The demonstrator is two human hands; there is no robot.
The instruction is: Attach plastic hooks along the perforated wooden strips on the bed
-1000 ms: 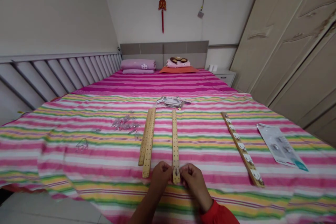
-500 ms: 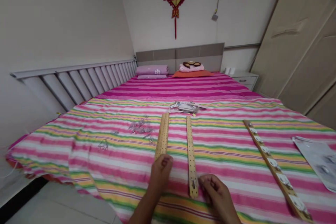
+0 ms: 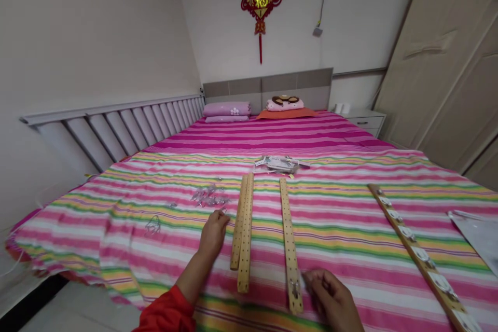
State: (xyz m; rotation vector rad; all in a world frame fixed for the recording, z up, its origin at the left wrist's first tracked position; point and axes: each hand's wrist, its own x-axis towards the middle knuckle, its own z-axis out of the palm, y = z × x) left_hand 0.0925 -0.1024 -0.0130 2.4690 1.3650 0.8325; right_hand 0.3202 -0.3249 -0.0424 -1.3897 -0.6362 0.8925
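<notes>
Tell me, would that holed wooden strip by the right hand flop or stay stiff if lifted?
Probably stiff: the wooden strip lies straight on the bedspread. Likely light, being thin and narrow. Flat-sided, so it should slide, not roll.

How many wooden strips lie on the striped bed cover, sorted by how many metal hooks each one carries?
Bare wooden strips: 2
Strip with one hook at its near end: 1
Strip with a row of hooks: 1
Total: 4
</notes>
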